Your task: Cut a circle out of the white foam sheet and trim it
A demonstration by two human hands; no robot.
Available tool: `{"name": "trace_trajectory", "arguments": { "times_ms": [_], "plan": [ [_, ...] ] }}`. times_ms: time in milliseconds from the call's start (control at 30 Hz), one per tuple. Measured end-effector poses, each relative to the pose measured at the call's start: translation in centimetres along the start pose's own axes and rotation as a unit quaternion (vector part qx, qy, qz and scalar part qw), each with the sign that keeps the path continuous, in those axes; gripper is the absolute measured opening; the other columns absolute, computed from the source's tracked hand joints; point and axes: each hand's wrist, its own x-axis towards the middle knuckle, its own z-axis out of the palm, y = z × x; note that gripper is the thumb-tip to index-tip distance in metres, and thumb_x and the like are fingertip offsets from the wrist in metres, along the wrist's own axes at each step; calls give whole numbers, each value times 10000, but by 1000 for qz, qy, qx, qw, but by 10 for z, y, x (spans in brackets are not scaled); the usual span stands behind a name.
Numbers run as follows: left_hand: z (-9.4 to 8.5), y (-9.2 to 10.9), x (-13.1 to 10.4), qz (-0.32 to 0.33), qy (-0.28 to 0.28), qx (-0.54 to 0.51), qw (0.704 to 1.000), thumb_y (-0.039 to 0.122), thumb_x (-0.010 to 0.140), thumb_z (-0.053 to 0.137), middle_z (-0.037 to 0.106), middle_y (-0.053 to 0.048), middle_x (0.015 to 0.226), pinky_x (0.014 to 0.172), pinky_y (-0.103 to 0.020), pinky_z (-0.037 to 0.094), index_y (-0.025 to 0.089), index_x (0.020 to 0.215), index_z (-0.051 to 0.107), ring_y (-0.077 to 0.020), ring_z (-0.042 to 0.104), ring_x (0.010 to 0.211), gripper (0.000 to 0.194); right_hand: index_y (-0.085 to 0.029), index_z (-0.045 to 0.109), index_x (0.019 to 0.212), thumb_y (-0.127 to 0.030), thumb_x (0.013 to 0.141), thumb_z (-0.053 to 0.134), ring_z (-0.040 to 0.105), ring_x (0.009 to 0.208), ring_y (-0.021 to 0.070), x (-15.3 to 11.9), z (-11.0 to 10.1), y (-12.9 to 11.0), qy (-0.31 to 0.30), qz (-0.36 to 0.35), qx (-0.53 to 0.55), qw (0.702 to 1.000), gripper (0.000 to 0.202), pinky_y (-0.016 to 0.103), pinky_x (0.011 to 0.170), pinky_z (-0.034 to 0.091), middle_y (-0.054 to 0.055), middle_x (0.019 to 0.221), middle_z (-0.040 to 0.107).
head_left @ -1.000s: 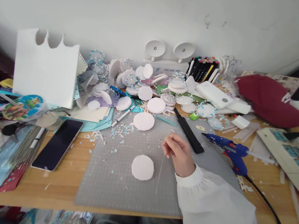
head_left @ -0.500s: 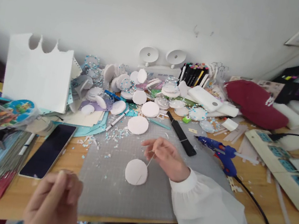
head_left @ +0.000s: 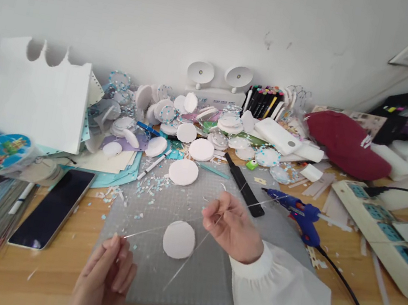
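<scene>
My left hand (head_left: 103, 277) is low in front of the mat, its thumb and fingertips pinched on the end of a thin wire (head_left: 140, 231) that slants up to the right. Above the mat, my right hand (head_left: 233, 228) is closed, with fine wire strands (head_left: 188, 260) between its fingers. One strand runs down to the left, and another sticks out to the right toward the glue gun. Between the two hands a white round disc (head_left: 179, 240) lies flat on the grey cutting mat (head_left: 142, 281). Whether the strands are one piece I cannot tell.
More white discs (head_left: 183, 172) and beaded rings are heaped along the wall. A blue glue gun (head_left: 302, 209), a black bar-shaped tool (head_left: 245, 186) and a power strip (head_left: 383, 234) lie right. At left are a phone (head_left: 54, 207) and a bundle of wires (head_left: 5, 215).
My left hand has moved right and up toward the disc, and a wire now shows at its fingertips. My right hand has shifted slightly right and down, with more strands visible.
</scene>
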Motion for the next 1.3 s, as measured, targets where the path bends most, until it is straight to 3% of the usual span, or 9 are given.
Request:
{"name": "trace_trajectory", "arguments": {
  "times_ms": [200,400,500,600,700,800,967,1200,1300],
  "plan": [
    [-7,-5,7,-55,-29,25,998,375,688,772,446,80,583,386,-121,245,142,742,562,14,287,391,319,-224,473,706,-384,658,780,624,626,94,1,-5,-6,54,-13,27,998,349,232,606,527,-16,755,660],
    [-19,-1,-4,-63,-103,181,976,450,654,779,450,58,512,451,-135,241,139,633,533,-18,307,443,397,-228,511,728,-314,737,719,593,644,71,3,-5,-13,91,-72,-6,993,225,201,627,511,-32,761,639],
    [-22,5,-13,-14,-147,314,938,476,698,732,473,29,505,485,-162,280,139,607,573,-55,374,483,384,-226,488,707,-330,762,689,614,668,112,0,4,-15,84,-66,-75,991,233,266,649,523,0,787,665],
    [-27,10,-14,62,-196,444,872,439,769,668,556,-12,556,550,-201,361,156,612,631,-112,477,556,326,-221,479,687,-336,784,664,635,688,149,-6,16,-21,60,-50,-130,988,239,320,667,525,36,822,692],
    [-34,15,-10,135,-239,509,816,384,816,622,685,-61,770,715,-237,447,197,765,726,-182,601,753,221,-219,511,698,-315,819,634,643,710,163,-13,28,-33,23,-50,-170,984,198,332,673,515,48,826,701],
    [-39,22,-7,193,-214,482,828,364,829,609,710,-72,1008,876,-270,449,247,959,740,-226,626,960,218,-223,534,721,-313,851,605,637,723,173,-20,37,-42,4,-67,-226,972,173,339,666,506,46,808,692],
    [-38,39,-14,238,-147,436,855,384,848,585,704,-63,1018,881,-287,457,243,957,735,-225,630,951,232,-204,492,791,-281,911,526,622,764,156,-28,46,-24,-68,-19,-318,945,147,346,729,492,68,890,676],
    [0,52,-13,244,-259,374,857,359,896,529,621,-81,1226,947,-310,463,239,1209,597,-211,591,1092,342,-192,492,797,-270,919,478,567,761,144,-30,70,4,-164,50,-361,917,146,308,721,459,49,816,612],
    [24,58,-14,242,-298,308,871,350,901,525,668,-84,1094,870,-292,507,199,1149,613,-192,629,987,302,-193,480,771,-231,900,478,562,713,137,-36,83,4,-208,90,-365,903,135,292,697,457,48,778,624]
  ]
}}
